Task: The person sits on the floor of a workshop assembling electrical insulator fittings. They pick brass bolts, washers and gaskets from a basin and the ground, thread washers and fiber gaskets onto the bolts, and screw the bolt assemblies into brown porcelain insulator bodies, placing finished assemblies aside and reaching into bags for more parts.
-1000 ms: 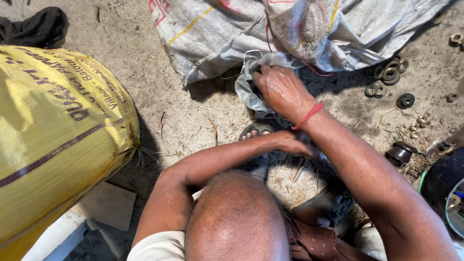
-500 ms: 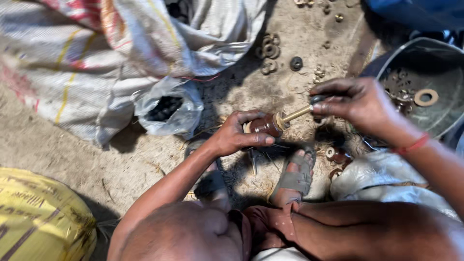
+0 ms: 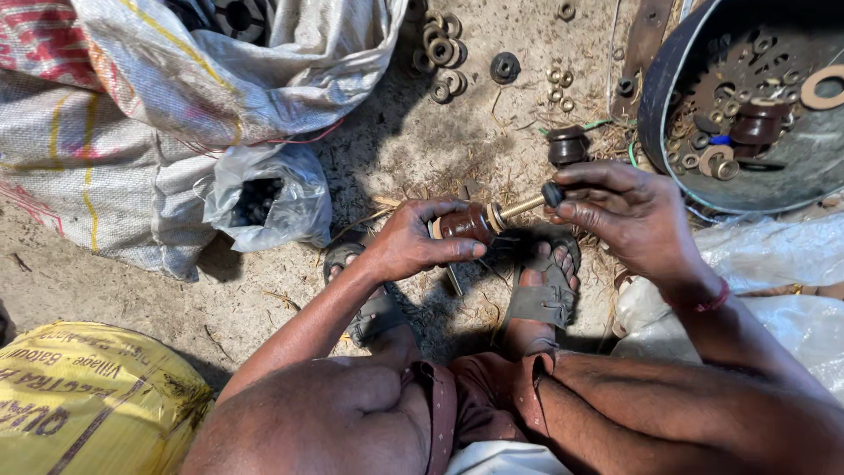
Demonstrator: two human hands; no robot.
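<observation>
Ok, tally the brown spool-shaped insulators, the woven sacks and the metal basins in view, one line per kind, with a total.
Brown insulators: 3
Woven sacks: 2
Metal basins: 1
Total: 6

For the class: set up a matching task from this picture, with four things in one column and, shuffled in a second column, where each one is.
Things
1. brown insulator
2. black knob
3. clear plastic bag
4. yellow sack

Places
A. bottom left corner of the picture
B. on the ground beside the woven sack
C. gripped in the left hand
D. on the end of the bolt, pinched by the right hand

Pairs: 1-C, 2-D, 3-B, 4-A
</observation>
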